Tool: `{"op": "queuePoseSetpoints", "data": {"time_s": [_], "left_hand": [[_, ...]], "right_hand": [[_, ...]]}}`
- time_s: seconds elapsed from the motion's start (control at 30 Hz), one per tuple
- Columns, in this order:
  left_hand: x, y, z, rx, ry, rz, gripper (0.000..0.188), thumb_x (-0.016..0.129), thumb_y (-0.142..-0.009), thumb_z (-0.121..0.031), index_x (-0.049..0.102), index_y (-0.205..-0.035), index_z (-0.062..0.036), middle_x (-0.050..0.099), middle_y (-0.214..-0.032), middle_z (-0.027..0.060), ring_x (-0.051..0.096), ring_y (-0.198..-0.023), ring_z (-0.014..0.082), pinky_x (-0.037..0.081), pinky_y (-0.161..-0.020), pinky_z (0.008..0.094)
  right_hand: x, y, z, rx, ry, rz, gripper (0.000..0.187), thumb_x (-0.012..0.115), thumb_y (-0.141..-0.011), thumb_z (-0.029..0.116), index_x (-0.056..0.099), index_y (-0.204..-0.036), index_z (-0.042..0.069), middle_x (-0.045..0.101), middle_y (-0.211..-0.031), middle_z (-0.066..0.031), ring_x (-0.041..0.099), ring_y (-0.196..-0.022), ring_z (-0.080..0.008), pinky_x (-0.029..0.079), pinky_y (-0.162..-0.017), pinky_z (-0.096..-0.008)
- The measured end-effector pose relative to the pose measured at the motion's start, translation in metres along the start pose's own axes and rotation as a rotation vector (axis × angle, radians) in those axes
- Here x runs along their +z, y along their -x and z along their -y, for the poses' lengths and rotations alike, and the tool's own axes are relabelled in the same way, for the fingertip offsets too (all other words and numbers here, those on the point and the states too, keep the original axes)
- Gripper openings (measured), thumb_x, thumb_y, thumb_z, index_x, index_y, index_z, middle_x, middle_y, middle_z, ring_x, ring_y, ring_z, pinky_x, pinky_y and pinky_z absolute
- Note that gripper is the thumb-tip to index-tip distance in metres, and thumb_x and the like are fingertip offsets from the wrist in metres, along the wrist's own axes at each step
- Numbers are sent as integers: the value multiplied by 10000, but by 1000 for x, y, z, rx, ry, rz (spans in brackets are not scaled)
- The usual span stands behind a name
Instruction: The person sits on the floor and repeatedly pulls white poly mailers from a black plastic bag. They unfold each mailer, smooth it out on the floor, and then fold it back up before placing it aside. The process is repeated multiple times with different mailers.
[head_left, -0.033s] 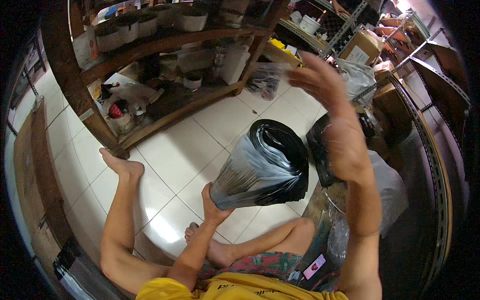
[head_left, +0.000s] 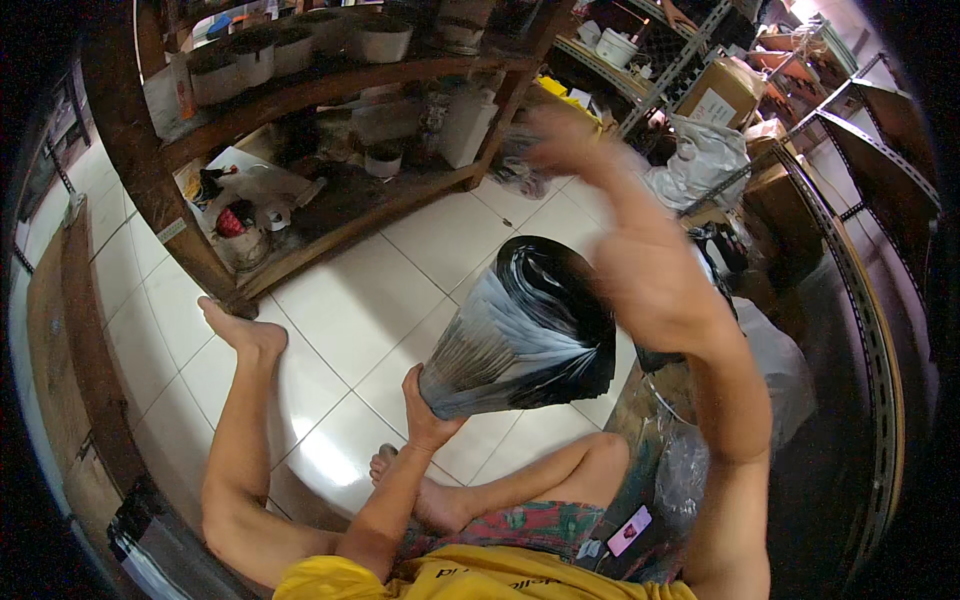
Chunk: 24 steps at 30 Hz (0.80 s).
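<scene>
My left hand [head_left: 430, 415] is wrapped around the narrow lower end of a thick rolled bundle of thin black plastic sheets [head_left: 520, 330]. The bundle flares out toward its upper right, with a coiled, layered end and fanned edges that shine grey. Raised and close to the camera, my right hand [head_left: 640, 260] is beside the bundle's right edge. Its fingers stretch toward the upper left, blurred by motion, and no object shows in them. Whether this hand touches the bundle I cannot tell.
A wooden shelf [head_left: 330, 240] with several pots stands ahead on the tiled floor [head_left: 340, 310]. To the right are metal racks [head_left: 850, 215], a cardboard box [head_left: 720, 100] and plastic bags [head_left: 700, 160]. A lit phone [head_left: 629, 531] lies by my bent right leg [head_left: 560, 475].
My right hand has swung left and a little downward, nearer the bundle's coiled end. My left hand and the bundle have barely moved.
</scene>
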<state>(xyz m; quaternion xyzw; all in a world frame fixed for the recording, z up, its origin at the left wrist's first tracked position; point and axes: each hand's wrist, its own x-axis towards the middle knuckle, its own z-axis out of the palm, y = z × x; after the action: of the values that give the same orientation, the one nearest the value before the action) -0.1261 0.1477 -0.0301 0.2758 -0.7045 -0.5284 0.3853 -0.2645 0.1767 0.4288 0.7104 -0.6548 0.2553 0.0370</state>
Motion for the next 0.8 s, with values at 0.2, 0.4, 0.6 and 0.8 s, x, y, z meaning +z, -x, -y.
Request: {"op": "queuePoseSetpoints", "data": {"time_s": [0.2, 0.4, 0.6, 0.8], "left_hand": [[-1, -18, -29, 11, -80, 71, 1204, 960, -591, -347, 206, -1448, 37, 411, -1356, 205, 459, -1288, 316, 386, -1096, 421], [3, -18, -16, 96, -76, 79, 1093, 929, -605, -293, 290, -1430, 32, 469, -1349, 216, 505, -1254, 353, 401, -1081, 437], [-19, -35, -22, -157, 69, 255, 964, 905, -608, -234, 400, -1389, 22, 499, -1338, 242, 537, -1226, 399, 462, -1026, 435], [-14, -35, -38, -15, 31, 204, 1102, 950, -577, -322, 345, -1426, 37, 476, -1369, 236, 516, -1253, 393, 445, -1055, 435]], "right_hand": [[14, -33, 3, 23, 97, 28, 719, 533, -952, 449, 416, -1423, -82, 561, -1294, -349, 543, -1194, -502, 423, -1046, -529], [19, -27, 0, 79, 262, 207, 746, 501, -957, 479, 399, -1446, -76, 555, -1310, -344, 549, -1196, -491, 427, -1044, -521], [12, -25, -4, 181, -61, 231, 728, 469, -983, 483, 405, -1433, -86, 516, -1343, -374, 507, -1262, -487, 405, -1075, -491], [27, -20, -6, 130, 120, 381, 731, 501, -947, 479, 423, -1434, -60, 548, -1313, -346, 533, -1221, -477, 401, -1052, -532]]}}
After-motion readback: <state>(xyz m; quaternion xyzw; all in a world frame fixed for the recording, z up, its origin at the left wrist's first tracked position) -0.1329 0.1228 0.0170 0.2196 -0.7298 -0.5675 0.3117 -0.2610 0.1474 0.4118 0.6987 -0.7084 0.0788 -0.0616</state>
